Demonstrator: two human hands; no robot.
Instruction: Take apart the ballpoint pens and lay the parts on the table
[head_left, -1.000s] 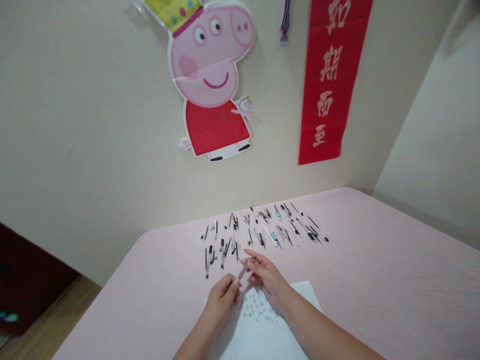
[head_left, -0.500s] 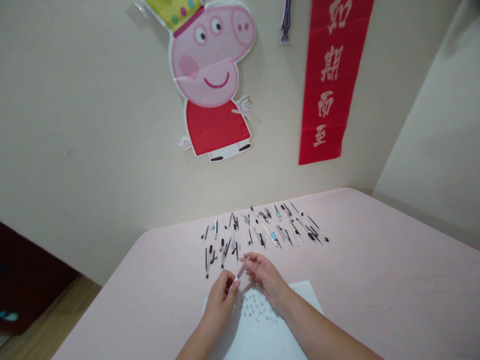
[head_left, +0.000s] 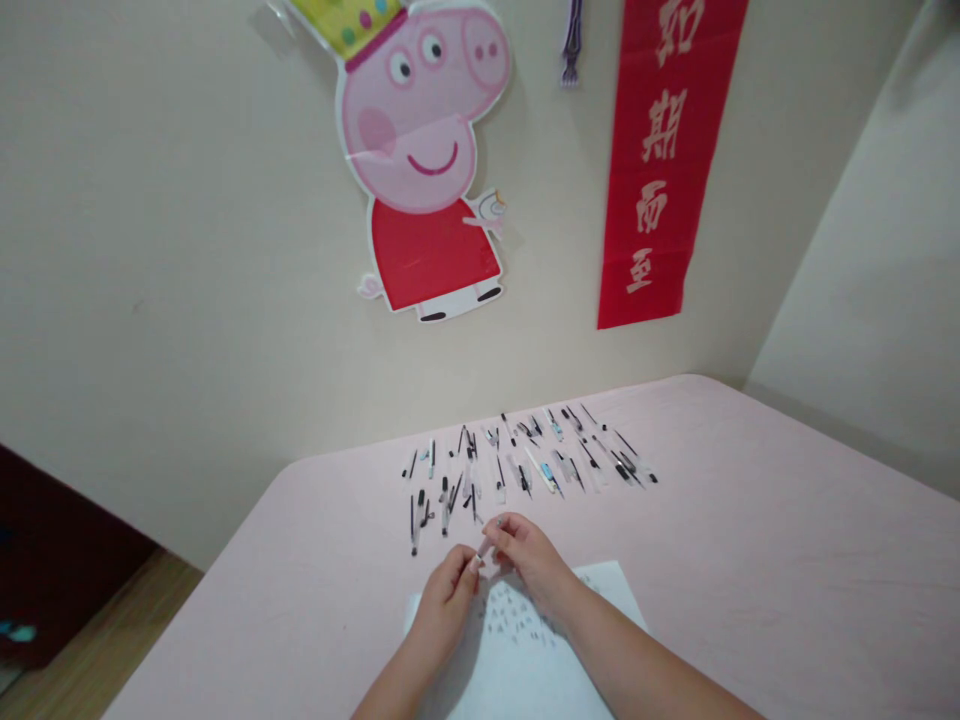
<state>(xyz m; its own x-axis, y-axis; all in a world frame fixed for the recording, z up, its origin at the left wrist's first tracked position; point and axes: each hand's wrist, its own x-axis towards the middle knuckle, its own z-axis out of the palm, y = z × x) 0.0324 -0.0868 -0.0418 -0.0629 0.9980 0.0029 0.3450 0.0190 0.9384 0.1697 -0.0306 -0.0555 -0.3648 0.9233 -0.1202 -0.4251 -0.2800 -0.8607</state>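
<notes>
Pink cloth (head_left: 765,570) spans the lower frame. At lower centre, I have a slim, pale, pen-like tube (head_left: 485,548) engaged: left hand (head_left: 449,587) fingers grasp its lower end, right hand (head_left: 528,555) fingers pinch its upper end. Both are positioned above a white paper sheet (head_left: 521,680) bearing small dark handwritten characters (head_left: 516,618). Black, clear and light-blue pen parts (head_left: 547,470) lie in rows below frame centre.

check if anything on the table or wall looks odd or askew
Yes: the pen parts look odd, lying loose in uneven rows on the pink table near the wall, seemingly taken apart rather than whole. The pig cutout above also shows a faint line, perhaps a crease, across its head. Nothing looks spilled.
</notes>
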